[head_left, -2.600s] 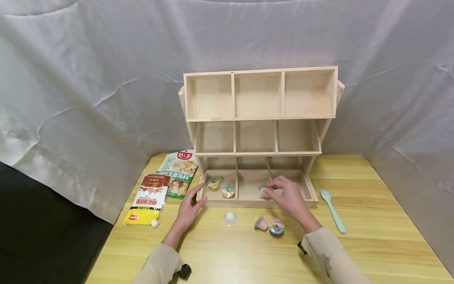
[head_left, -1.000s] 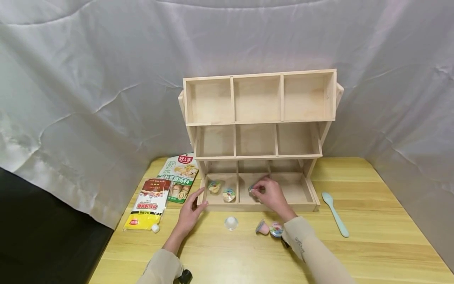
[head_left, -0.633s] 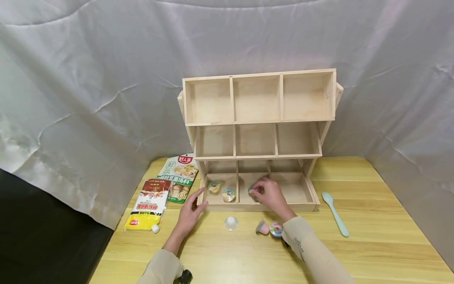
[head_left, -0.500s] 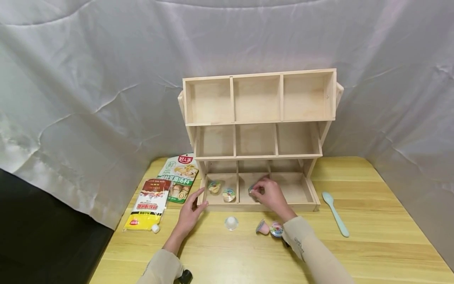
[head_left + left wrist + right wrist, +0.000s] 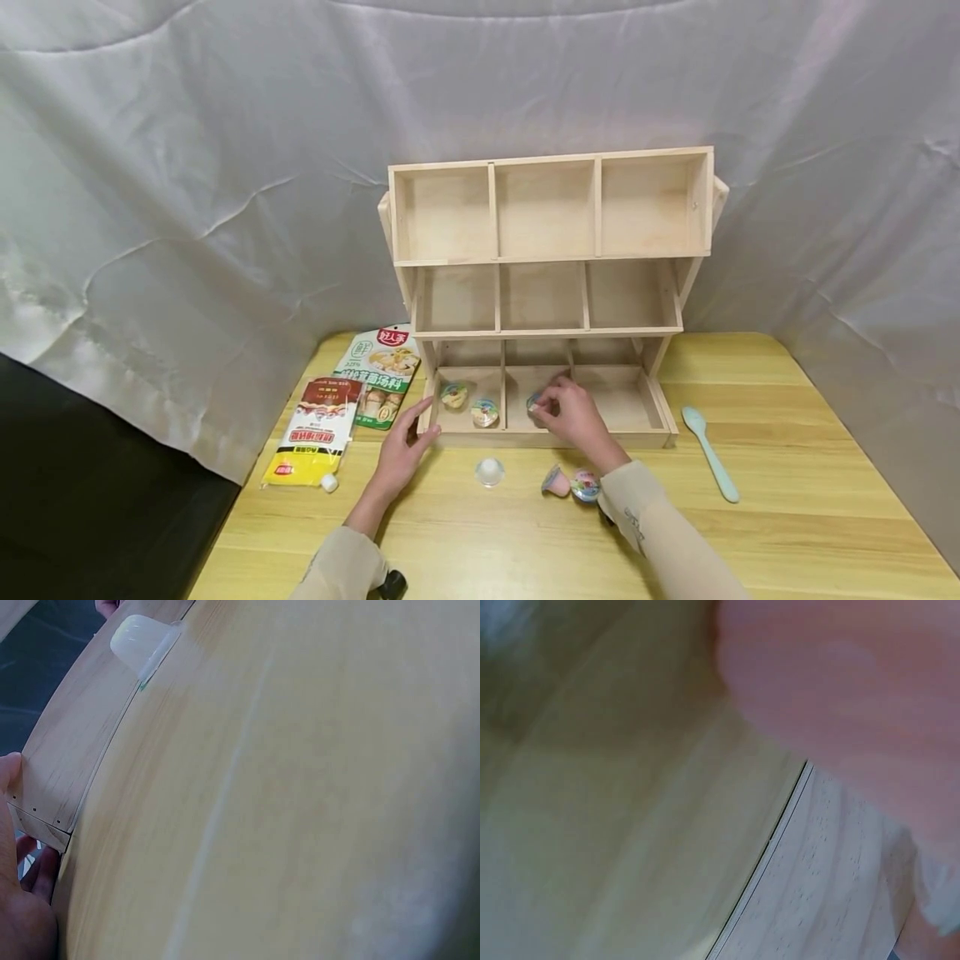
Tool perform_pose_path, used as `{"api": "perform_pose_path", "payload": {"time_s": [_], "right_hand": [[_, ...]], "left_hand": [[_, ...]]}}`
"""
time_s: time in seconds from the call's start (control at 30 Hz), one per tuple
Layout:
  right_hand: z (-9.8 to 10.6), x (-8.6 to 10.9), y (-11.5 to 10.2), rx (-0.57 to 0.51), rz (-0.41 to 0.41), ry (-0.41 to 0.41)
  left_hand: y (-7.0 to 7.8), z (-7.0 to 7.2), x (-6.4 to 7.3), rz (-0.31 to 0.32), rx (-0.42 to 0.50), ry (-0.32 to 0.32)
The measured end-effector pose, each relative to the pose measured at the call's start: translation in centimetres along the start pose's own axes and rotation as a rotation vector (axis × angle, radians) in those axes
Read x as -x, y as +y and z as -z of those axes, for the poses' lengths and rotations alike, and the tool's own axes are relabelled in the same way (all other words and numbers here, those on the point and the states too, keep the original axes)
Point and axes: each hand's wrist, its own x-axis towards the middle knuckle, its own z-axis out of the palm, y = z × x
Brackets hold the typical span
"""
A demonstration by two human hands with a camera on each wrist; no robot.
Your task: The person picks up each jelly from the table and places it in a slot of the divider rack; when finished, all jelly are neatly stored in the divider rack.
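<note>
Currently, the right hand pinches a small lidded cup in the bottom middle compartment of the wooden rack; the left hand, fingers spread, touches its left front corner. Probable handling: light, slick, easily dented; grip gently by the rim.

Creased silver-grey fabric hangs from nine o'clock through twelve to three, brightest at nine. A black surface fills eight; the wood-grained table reflects soft light at six.
</note>
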Motion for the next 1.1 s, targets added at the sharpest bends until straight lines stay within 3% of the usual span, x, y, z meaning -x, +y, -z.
{"api": "perform_pose_path", "payload": {"time_s": [1.1], "right_hand": [[-0.41, -0.22, 0.41, -0.026, -0.01, 0.02]], "left_hand": [[-0.26, -0.12, 0.01, 0.003, -0.022, 0.008]]}}
